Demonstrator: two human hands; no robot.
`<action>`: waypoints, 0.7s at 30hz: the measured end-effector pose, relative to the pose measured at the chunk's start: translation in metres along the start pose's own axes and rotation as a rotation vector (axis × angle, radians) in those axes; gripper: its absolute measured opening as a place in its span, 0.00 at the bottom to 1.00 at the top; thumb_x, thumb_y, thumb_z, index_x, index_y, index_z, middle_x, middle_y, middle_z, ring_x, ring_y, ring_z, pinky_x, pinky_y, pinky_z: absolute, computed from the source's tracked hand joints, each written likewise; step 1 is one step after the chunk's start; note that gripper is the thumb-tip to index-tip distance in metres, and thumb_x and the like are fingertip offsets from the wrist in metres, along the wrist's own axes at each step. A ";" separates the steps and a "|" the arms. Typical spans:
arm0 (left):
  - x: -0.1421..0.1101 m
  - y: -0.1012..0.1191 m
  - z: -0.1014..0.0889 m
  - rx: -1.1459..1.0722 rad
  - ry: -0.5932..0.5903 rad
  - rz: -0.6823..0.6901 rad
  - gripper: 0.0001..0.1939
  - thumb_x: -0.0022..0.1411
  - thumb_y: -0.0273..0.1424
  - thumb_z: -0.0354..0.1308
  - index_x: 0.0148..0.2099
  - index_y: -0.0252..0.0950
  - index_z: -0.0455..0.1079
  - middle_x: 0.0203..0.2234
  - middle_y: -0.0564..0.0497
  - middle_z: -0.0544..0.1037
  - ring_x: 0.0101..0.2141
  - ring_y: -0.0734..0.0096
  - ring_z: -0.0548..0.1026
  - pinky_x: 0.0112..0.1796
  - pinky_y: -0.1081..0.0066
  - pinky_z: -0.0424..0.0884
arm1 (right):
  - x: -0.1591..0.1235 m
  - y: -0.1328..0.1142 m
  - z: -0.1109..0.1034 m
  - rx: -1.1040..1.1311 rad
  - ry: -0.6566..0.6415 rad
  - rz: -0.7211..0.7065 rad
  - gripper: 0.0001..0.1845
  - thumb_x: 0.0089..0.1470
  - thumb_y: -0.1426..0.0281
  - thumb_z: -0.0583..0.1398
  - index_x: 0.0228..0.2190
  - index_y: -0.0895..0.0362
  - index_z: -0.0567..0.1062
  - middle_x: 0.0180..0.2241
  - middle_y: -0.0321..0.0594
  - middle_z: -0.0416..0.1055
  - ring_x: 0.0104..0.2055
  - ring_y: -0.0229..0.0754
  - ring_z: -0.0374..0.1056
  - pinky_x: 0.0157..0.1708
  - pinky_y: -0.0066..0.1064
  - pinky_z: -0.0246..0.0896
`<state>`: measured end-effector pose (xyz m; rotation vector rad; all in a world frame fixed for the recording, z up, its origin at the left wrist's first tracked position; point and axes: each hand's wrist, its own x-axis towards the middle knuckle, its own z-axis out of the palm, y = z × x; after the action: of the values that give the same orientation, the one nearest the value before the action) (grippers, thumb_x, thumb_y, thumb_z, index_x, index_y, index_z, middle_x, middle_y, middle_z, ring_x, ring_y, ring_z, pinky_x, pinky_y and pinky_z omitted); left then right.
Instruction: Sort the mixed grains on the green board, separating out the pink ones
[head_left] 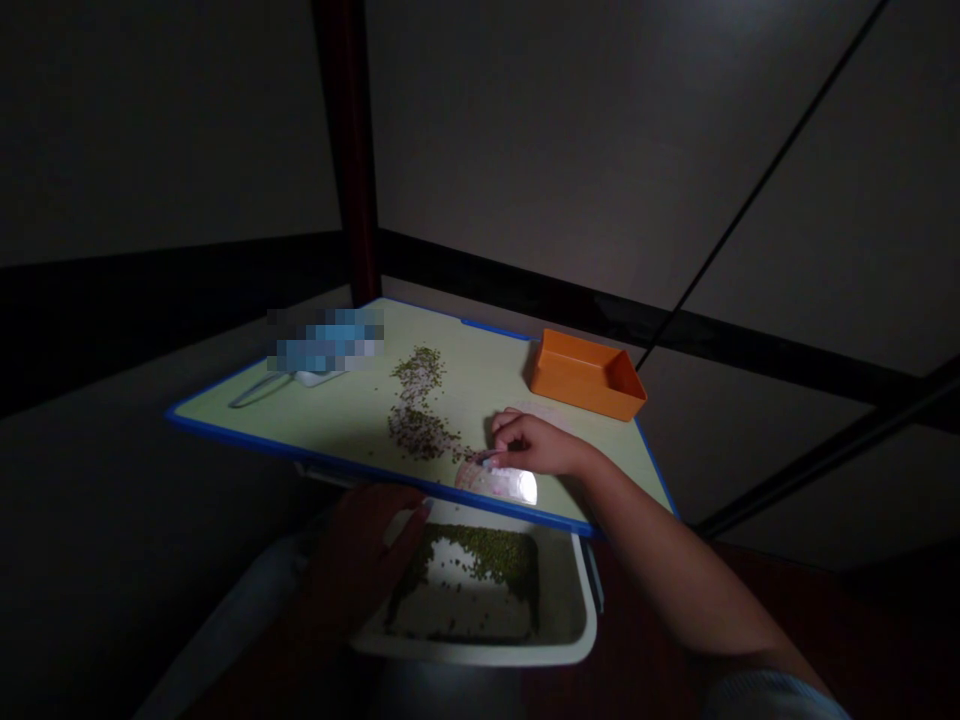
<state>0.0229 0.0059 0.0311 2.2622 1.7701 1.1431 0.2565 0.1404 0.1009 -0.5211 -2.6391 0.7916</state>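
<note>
Head view: shadow obscures the left hand [373, 535].

On the right we see an open orange box [585, 393]; on the left, a blurred blue item [322, 346] beside a grey handle [259, 389]. Behind, we face a dim wall [525, 130], dark band [480, 271] and reddish post [351, 150].

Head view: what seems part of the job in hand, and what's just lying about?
Probably in use: right hand, touching a see-through piece; scattered bits on the board; tub below.

Apparently just lying about: orange box; blurred blue thing.
</note>
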 end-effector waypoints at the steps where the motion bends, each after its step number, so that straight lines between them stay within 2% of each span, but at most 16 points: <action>1: 0.000 0.000 0.000 -0.003 -0.002 -0.004 0.17 0.61 0.44 0.47 0.38 0.41 0.72 0.34 0.52 0.79 0.37 0.68 0.75 0.43 0.66 0.68 | 0.000 0.000 0.000 0.006 -0.005 0.000 0.22 0.55 0.57 0.60 0.18 0.58 0.67 0.24 0.34 0.60 0.31 0.36 0.59 0.39 0.31 0.53; 7: 0.001 0.001 -0.002 -0.026 0.000 -0.017 0.16 0.60 0.44 0.47 0.38 0.41 0.72 0.33 0.53 0.79 0.37 0.68 0.75 0.41 0.66 0.69 | 0.000 0.000 0.000 0.022 0.004 -0.012 0.20 0.55 0.59 0.60 0.18 0.58 0.68 0.23 0.34 0.60 0.30 0.36 0.59 0.36 0.30 0.54; 14: 0.003 0.002 -0.001 -0.009 0.000 -0.038 0.17 0.60 0.45 0.47 0.37 0.41 0.72 0.33 0.52 0.79 0.37 0.67 0.75 0.42 0.64 0.69 | 0.008 0.003 0.009 -0.145 0.187 0.054 0.17 0.52 0.61 0.64 0.19 0.59 0.70 0.23 0.34 0.62 0.30 0.37 0.59 0.36 0.30 0.53; 21: 0.002 0.003 -0.001 -0.028 -0.015 -0.047 0.17 0.60 0.45 0.47 0.38 0.41 0.72 0.34 0.52 0.79 0.38 0.66 0.75 0.42 0.63 0.69 | 0.018 -0.003 0.019 -0.240 0.229 0.089 0.12 0.48 0.68 0.67 0.20 0.59 0.71 0.23 0.35 0.64 0.31 0.38 0.59 0.35 0.29 0.52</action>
<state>0.0248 0.0056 0.0344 2.1960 1.7800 1.1322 0.2323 0.1372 0.0912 -0.7497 -2.5220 0.4107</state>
